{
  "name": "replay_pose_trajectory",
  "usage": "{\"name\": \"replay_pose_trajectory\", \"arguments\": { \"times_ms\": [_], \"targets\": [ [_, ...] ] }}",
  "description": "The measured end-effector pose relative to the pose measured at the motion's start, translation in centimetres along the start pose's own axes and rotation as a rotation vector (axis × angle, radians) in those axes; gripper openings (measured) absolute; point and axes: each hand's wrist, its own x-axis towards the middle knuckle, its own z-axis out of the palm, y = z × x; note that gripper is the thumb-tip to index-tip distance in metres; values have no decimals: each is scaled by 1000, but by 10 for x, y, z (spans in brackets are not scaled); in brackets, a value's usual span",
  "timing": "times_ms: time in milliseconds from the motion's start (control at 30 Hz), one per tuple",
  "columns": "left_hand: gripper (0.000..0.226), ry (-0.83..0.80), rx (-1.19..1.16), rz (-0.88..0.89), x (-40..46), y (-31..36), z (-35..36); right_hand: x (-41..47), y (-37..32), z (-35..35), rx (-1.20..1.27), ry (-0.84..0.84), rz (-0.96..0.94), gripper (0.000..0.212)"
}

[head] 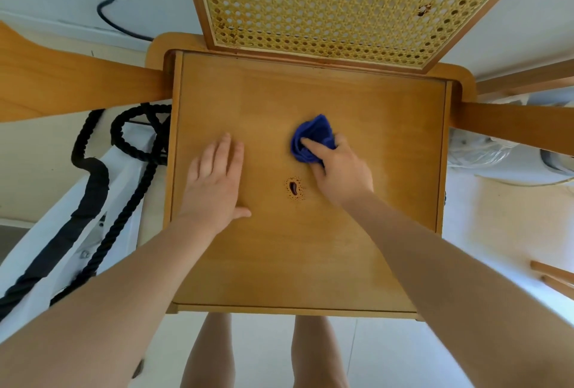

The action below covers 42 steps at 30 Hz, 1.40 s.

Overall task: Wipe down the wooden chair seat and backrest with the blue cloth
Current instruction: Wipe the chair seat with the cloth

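Seen from above: wooden chair seat (310, 248) fills the centre of the view, w/ the backrest (341, 5), a cane-weave panel in a wood frame, rising at the top. Right hand (338, 170) is closed around the blue cloth (312, 137), bunched into a wad and pressed onto the seat right of centre; index finger lies across the top of the cloth, rest of the fingers curl round its near side, so most of the cloth pokes out beyond the knuckles toward the backrest. Left hand (216, 182) lies flat on the seat, palm down, fingers together and straight, thumb out to the side, holding nothing. The 2 hands are apart, w/ bare wood between them. Just near of that gap, closer to the right wrist, sits a dark red stain (293, 189), an elongated blob w/ small specks round it; cloth isn't touching it. Brownish spots also show on the cane weave, near its lower left edge and one at upper right. Both forearms are bare and reach in from the bottom corners; the person's bare legs (211, 353) show below the seat's front edge. Left of the chair, a black braided rope (130, 201) and a black strap lie over sth white. Wooden armrests run out at both sides.
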Motion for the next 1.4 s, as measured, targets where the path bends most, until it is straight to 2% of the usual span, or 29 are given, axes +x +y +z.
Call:
{"name": "replay_pose_trajectory", "arguments": {
  "times_ms": [67,200,267,367,433,467,567,600,667,767,833,900,967,1033,1100,1200,1267,1333,1400],
  "targets": [
    [126,9,36,-27,0,-4,2,15,13,-10,17,33,47,45],
    [133,33,67,-48,2,-11,7,28,7,-7,120,178,275,43],
    [138,3,74,-104,3,-13,8,16,-8,4,71,139,184,46],
    [139,-46,54,-148,5,-15,9,5,-11,5,-61,2,-87,49],
    [137,-72,13,-147,5,-16,9,16,1,-8,-119,-20,-149,48],
    [136,-80,0,-142,5,-17,9,24,9,-14,-116,9,-101,47],
    [135,-91,-11,-134,5,-19,8,45,20,-23,99,165,245,43],
    [135,-95,-16,-132,5,-19,8,44,14,-21,113,189,289,43],
    [134,-101,-28,-131,5,-19,8,31,-4,-8,70,150,218,46],
    [133,-98,-45,-131,3,-19,6,2,-27,7,-30,-28,-97,49],
    [132,-93,-53,-129,2,-18,4,9,-19,1,-83,-92,-214,47],
    [132,-90,-61,-130,2,-18,3,34,-5,-13,-68,-37,-133,44],
    [132,-86,-68,-132,2,-18,5,55,3,-21,69,91,98,42],
    [133,-73,-76,-130,4,-20,8,56,-6,-16,117,160,213,42],
    [133,-66,-90,-128,3,-21,10,38,-22,-1,54,99,102,44],
    [133,-53,-98,-131,3,-20,11,9,-32,12,-1,-112,-222,44],
    [133,-46,-98,-133,3,-20,10,14,-22,5,8,-167,-290,43],
    [134,-39,-98,-138,4,-20,10,27,-8,-6,44,-108,-192,41],
    [134,-35,-100,-141,5,-19,11,32,-2,-9,147,-2,1,39]
  ]
}}
